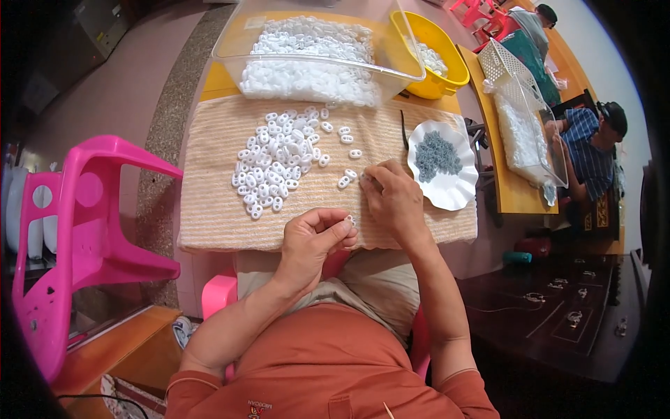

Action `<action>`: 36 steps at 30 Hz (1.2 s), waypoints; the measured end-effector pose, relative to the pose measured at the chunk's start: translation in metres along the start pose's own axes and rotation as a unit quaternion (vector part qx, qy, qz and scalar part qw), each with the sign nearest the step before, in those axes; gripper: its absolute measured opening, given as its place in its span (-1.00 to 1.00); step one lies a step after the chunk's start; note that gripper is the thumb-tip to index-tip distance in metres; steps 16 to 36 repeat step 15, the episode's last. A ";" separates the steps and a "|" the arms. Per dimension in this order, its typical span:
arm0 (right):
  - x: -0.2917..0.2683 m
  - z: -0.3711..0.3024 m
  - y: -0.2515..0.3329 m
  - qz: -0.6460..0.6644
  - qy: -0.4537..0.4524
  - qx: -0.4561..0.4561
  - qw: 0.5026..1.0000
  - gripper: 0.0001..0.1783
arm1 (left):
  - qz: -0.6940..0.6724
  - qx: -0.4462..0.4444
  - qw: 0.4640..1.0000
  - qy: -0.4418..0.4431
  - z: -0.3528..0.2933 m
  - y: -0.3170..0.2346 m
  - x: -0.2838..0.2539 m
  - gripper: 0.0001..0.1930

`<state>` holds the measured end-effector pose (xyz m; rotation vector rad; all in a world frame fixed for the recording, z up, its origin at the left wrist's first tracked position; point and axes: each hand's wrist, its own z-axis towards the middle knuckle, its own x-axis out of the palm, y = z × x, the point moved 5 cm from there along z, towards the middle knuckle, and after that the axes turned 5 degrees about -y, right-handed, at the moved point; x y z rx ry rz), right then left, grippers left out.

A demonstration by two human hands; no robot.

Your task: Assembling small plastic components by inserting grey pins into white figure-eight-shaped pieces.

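Observation:
My left hand (314, 246) is closed in a pinch on a small white two-holed plastic piece (351, 220), just above the table's near edge. To its right, my right hand (395, 200) rests low over the striped cloth (209, 153) with its fingertips pressed together. Whatever those fingers hold, if anything, is hidden. Several loose white pieces (343, 182) lie just left of the right fingertips. A larger pile of the same oval pieces (276, 164) spreads across the cloth's middle left. Beside my right hand, a white scalloped plate (452, 199) carries a heap of tiny grey-blue parts (437, 155).
A clear plastic bin (314, 66) of white pieces stands at the table's back, next to a yellow basin (453, 80). A thin black item (403, 130) lies by the plate. Left is a pink chair (87, 209). At right, a person (593, 143) sits at another table (499, 181).

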<state>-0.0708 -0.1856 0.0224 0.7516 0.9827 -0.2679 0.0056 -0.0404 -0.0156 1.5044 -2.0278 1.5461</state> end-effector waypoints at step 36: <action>-0.003 -0.003 0.004 -0.014 0.011 -0.138 0.990 -0.89 | 0.006 0.001 1.000 0.004 0.000 0.001 -0.001 -0.85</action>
